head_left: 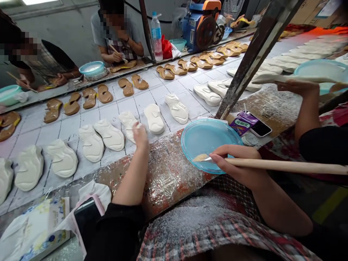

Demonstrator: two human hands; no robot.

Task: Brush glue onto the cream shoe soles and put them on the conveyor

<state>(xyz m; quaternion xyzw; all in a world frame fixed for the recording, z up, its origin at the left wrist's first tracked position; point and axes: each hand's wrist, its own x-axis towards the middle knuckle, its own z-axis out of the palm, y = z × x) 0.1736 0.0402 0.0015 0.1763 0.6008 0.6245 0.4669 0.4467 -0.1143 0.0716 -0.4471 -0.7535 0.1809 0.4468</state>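
Note:
My left hand point(140, 136) reaches out to the conveyor belt point(187, 90) and rests on a white shoe sole point(128, 123); its fingers curl over the sole's edge. My right hand point(233, 161) is closed round a long wooden brush point(272, 166). The brush's bristle tip lies in a light blue plastic bowl point(206, 139) on the foil-covered bench edge point(165, 170). More white soles lie in a row to either side of my left hand.
Tan soles point(89, 97) line the belt's far side, where two people work with brushes and blue bowls. A slanted metal post point(252, 54) rises at right. A purple drink carton point(243, 124) and phone point(260, 128) lie beside my bowl. A neighbour's arm point(306, 108) holds a sole.

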